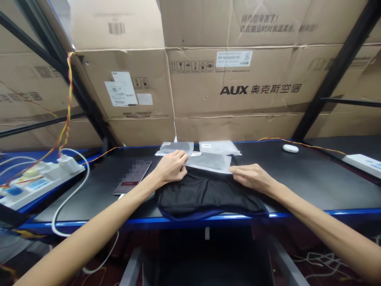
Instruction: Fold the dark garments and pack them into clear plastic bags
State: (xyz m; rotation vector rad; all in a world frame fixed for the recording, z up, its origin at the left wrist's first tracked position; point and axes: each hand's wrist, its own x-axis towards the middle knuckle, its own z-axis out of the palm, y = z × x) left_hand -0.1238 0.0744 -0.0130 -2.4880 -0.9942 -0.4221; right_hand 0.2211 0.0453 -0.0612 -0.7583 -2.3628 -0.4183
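Both hands are down on the black table (312, 178), working a clear plastic bag (210, 162) that lies on top of a black garment (205, 194). The bag is flat, glossy, greyish where dark cloth shows through, with a small white label at its 11 o'clock corner. The left hand (170, 167) sits at the bag's 9 o'clock edge, fingers curled together and pinching the plastic. The right hand (251, 176) is at the bag's 4 o'clock corner, fingers stretched out close together, tips on the bag's edge; whether they grip it or only press, I cannot tell. The garment itself is soft, rumpled, spread wide, its near hem hanging just over the table's blue front edge.

At 12 o'clock from the bag, two more packed bags (198, 147) lie side by side. At 9 o'clock from the left hand rests a phone (133, 177). Far out at 2 o'clock, a white earbud case (290, 148). Cardboard boxes (238, 79) stack up behind.
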